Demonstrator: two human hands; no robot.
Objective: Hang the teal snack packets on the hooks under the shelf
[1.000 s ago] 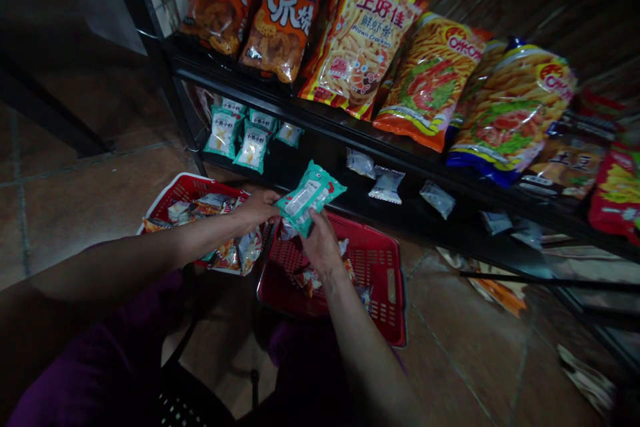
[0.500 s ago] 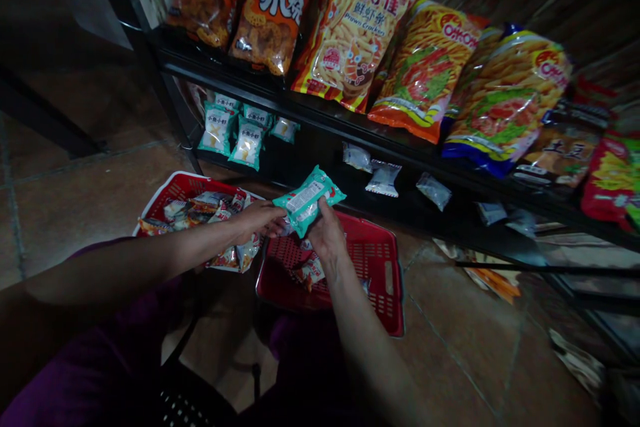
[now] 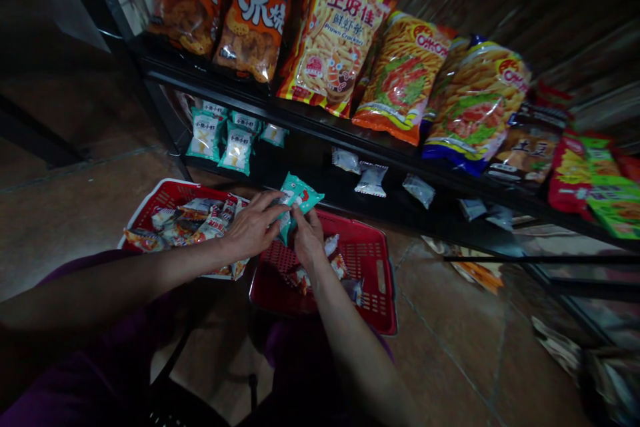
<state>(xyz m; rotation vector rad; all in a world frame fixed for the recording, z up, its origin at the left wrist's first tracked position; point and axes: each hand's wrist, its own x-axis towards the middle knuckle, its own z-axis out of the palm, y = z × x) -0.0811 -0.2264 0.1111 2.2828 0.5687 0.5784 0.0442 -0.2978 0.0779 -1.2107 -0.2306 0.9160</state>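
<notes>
Between my two hands is a small teal snack packet [image 3: 303, 197], tilted, above the left edge of a red plastic basket [image 3: 369, 227]. My left hand [image 3: 256, 223] is closed on the packet's left side, its fingers lying across the wrapper. On the near side, my right hand [image 3: 309, 235] grips the packet with thumb and fingers; the hands cover its lower part. Inside the red basket lie a few small packets [image 3: 340, 267]. Left of it, a red basket with a white rim [image 3: 145, 203] holds several red and white snack packets [image 3: 200, 220].
Ahead stands a black shelf [image 3: 280, 110] with large snack bags [image 3: 335, 40] on its upper board. Several teal packets [image 3: 236, 147] stand at the left of the lower board, and silvery packets [image 3: 371, 180] lie farther right. Bundled papers [image 3: 470, 263] are under the shelf.
My left hand has moved over the packet, covering its left part. The packet has turned from its white label panel to a teal printed face. The view has shifted slightly.
</notes>
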